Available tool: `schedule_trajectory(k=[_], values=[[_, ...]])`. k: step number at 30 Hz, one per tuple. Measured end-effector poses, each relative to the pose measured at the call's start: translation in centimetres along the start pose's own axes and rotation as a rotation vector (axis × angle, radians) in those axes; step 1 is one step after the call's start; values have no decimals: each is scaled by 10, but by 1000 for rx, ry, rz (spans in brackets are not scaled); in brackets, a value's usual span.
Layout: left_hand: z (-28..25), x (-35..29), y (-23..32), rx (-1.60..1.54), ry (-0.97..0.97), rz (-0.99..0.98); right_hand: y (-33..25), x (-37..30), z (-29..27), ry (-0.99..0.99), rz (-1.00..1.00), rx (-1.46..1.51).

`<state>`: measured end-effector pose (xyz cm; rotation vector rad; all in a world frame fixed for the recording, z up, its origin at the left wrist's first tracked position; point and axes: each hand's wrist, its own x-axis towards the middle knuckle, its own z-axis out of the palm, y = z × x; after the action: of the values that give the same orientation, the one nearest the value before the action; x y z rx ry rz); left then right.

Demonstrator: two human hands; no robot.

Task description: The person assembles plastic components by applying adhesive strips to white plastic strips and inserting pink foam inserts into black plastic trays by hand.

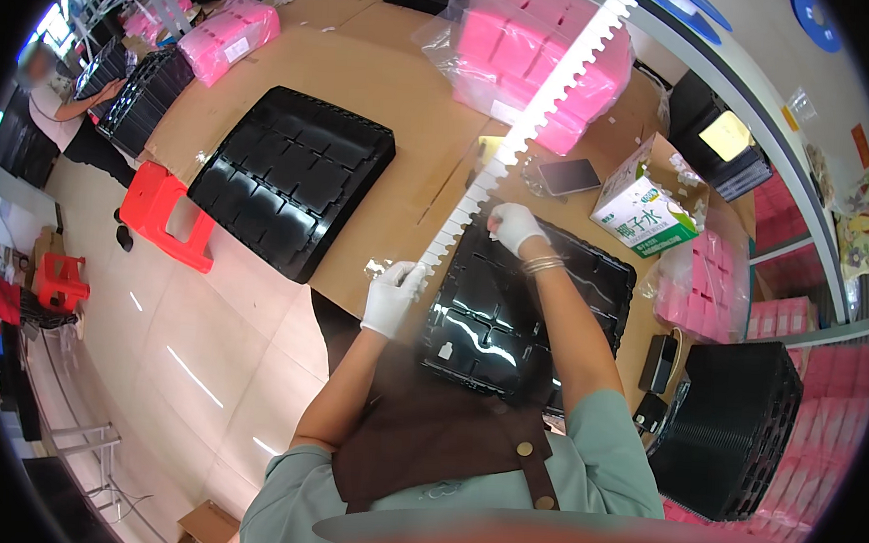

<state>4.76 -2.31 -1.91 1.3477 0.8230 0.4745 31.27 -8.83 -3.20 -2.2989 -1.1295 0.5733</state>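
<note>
A long white strip with a toothed edge (531,114) slants from the top right down to my left hand (391,299). That hand wears a white glove, and its fingers are closed on the strip's lower end. My right hand (517,228), also gloved in white, is over the far edge of a black plastic tray (481,318) in front of me. Its fingers are drawn together close beside the strip; what they hold, if anything, I cannot make out. A small white bottle-shaped patch (445,351) shows on the tray's near left part.
Left on the brown table (367,66) lies a stack of black trays (297,171). Pink bundles in clear plastic (534,56), a phone (569,176) and a carton (654,199) stand beyond. More trays (726,424) stand right. Red stools (167,213) and another person (55,104) are left.
</note>
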Motion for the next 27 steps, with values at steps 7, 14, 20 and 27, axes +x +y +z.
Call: schedule_trajectory(k=[7,14,20,27], values=[[-4,4,1,-90,31,-9,-21,-8,0,158,79,-72],[-6,4,3,-108,35,-19,-8,-5,19,290,200,131],[-4,0,5,-136,5,-27,-8,-9,27,416,51,-121],[-13,3,1,-94,19,-3,-48,-81,13,40,237,546]])
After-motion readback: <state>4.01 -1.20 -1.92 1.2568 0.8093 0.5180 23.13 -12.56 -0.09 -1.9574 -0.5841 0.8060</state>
